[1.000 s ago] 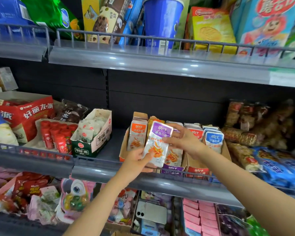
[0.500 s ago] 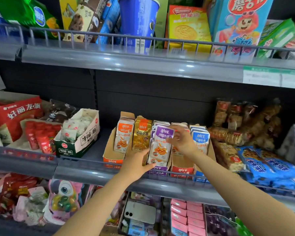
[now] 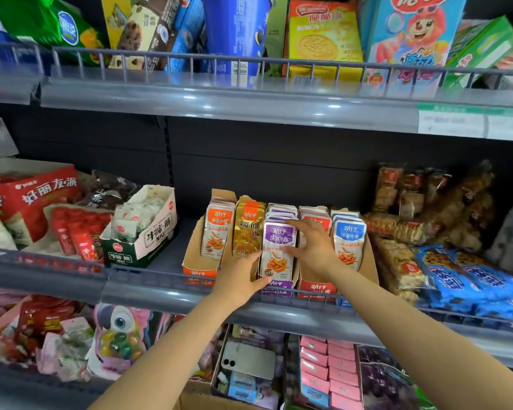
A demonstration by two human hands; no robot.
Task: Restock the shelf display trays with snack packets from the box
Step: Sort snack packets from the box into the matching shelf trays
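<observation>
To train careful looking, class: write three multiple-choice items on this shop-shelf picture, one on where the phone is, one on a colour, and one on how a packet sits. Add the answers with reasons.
1. Where is the phone?
A. on the top shelf
B. low down, under the middle shelf
C. in a hand

2. What colour is the packet that the left hand and right hand both touch?
A. purple
B. green
C. black

3. How does that packet sit?
A. flat on the shelf
B. hung from a hook
C. on end in its tray

Answers:
1 B: the phone lies among the goods below the middle shelf.
2 A: both hands are on the purple packet.
3 C: it stands at the front of the purple tray.
</observation>
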